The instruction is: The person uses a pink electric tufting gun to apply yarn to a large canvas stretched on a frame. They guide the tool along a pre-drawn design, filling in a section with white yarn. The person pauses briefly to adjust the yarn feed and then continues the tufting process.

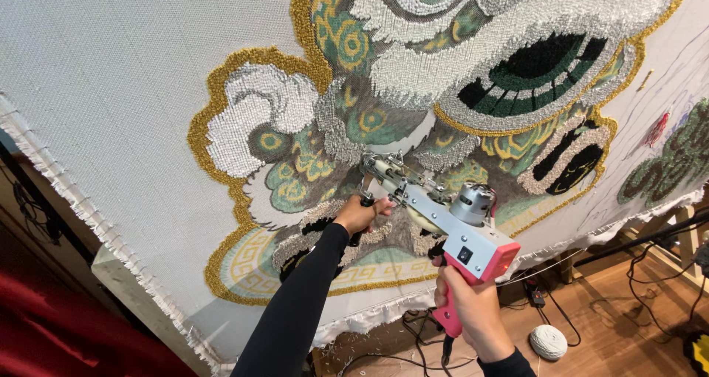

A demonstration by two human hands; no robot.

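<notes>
At lower centre, the right hand [473, 307] clenches the pink grip of the one tufting gun [436, 207]; the left hand [358, 214] grasps its black front handle. The gun looks rigid and fairly heavy, best held by both handles. Its needle meets the stretched, soft tufted cloth [111, 67]. One yarn ball [548, 341] lies on the floor [620, 325].

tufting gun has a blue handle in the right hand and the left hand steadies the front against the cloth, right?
Not quite: the head view shows the tufting gun has a pink handle, not blue. The right hand holds it, and the left hand steadies the front against the cloth.
</notes>
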